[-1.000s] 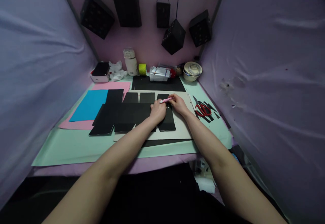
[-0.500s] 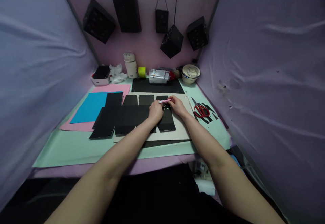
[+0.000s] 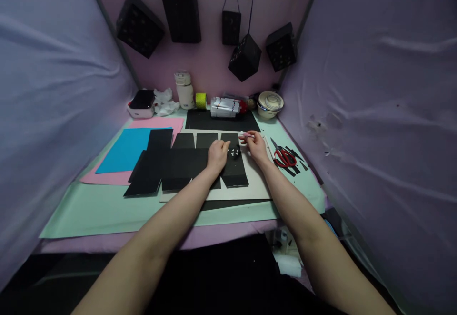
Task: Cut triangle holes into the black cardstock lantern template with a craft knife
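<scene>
A black card sheet with several flaps lies flat on a pale board. Near its right end, small holes are cut in a cluster. My left hand rests on the card just left of these holes, its fingers curled; whether something is in them I cannot make out. My right hand is closed on a slim pink tool, held above the board, right of the card and apart from my left hand.
Red-handled scissors and black scraps lie at the right. Blue sheets and pink paper are at the left. Behind stand a white bottle, yellow tape and a bowl. Black boxes hang above.
My right hand has moved right with the pink tool, away from my left hand, uncovering the cut holes. My left hand has shifted slightly left.
</scene>
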`<state>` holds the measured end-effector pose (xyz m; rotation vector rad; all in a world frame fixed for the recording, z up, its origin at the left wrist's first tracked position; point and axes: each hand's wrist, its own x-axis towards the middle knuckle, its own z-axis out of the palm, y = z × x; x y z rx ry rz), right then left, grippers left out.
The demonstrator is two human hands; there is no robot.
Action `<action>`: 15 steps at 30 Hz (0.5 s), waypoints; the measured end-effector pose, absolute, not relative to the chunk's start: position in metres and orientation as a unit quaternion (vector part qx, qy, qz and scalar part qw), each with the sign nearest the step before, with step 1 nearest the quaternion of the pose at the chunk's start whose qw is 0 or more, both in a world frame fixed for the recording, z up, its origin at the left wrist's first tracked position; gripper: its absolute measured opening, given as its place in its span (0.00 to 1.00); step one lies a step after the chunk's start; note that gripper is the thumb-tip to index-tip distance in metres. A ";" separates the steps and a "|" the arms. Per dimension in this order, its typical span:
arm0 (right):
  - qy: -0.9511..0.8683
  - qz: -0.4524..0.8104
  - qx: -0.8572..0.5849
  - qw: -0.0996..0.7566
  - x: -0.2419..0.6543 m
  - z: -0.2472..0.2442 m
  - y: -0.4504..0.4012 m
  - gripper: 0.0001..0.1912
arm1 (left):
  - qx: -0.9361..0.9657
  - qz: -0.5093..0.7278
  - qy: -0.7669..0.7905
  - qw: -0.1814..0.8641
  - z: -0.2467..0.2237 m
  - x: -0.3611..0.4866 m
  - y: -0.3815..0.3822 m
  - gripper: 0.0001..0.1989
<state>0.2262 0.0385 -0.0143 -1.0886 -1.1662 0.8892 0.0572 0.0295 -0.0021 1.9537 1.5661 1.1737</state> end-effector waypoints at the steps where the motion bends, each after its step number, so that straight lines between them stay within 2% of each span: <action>1: -0.493 0.391 -0.468 0.620 0.227 -0.011 0.036 0.14 | 0.686 0.430 0.552 0.196 -0.002 0.057 0.030 0.10; 2: -0.482 0.396 -0.464 0.628 0.228 -0.009 0.034 0.14 | 0.677 0.444 0.550 0.205 -0.003 0.056 0.031 0.06; 7: -0.430 0.438 -0.458 0.643 0.232 -0.003 0.028 0.21 | 0.652 0.470 0.549 0.230 -0.006 0.055 0.033 0.15; 11: -0.427 0.453 -0.485 0.614 0.225 -0.003 0.029 0.23 | 0.653 0.463 0.551 0.235 -0.007 0.056 0.032 0.16; 15: -0.475 0.411 -0.531 0.569 0.213 -0.003 0.036 0.21 | 0.655 0.455 0.556 0.234 -0.006 0.057 0.029 0.16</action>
